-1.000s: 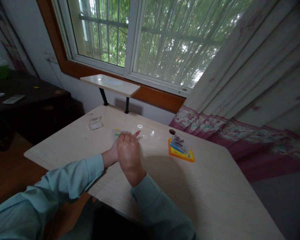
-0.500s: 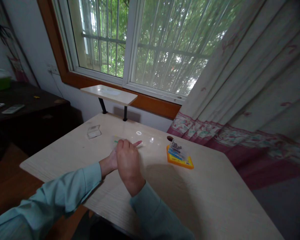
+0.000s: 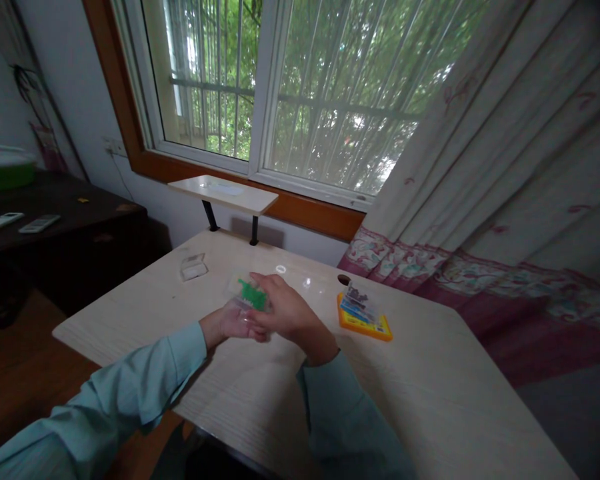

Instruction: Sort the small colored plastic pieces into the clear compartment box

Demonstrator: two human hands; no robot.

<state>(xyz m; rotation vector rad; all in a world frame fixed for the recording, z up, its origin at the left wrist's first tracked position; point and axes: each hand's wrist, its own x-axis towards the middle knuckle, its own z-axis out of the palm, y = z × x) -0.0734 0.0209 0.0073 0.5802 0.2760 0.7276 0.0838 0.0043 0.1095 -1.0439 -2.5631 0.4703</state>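
Here in the head view, the eye goes straight to a small clear plastic case [image 3: 233,287], low over the middle of a pale wood-grained table [image 3: 430,373], with a bright green cluster of little pieces [image 3: 253,295] showing at it. The green is vivid and uneven along its edges, the plastic so thin and pale that its outline almost melts into the tabletop; whether the pieces lie inside or on top, I cannot tell.

And look at the hands! The left hand [image 3: 237,323] comes in palm up, cradling the case from beneath with its fingers curled at the near side. The right hand [image 3: 293,310] reaches across from the right, back of the hand upward, grasping the case's right side, fingers stretched along the far edge and thumb down near the left hand's fingers. Both forearms, in pale blue-green sleeves [image 3: 145,373], angle inward to meet there.

Off to the left on the table sits a small translucent box [image 3: 194,268] with its lid raised; well to the right, a flat orange-and-yellow box [image 3: 365,325] carries a tilted clear case with dark bits [image 3: 359,298]
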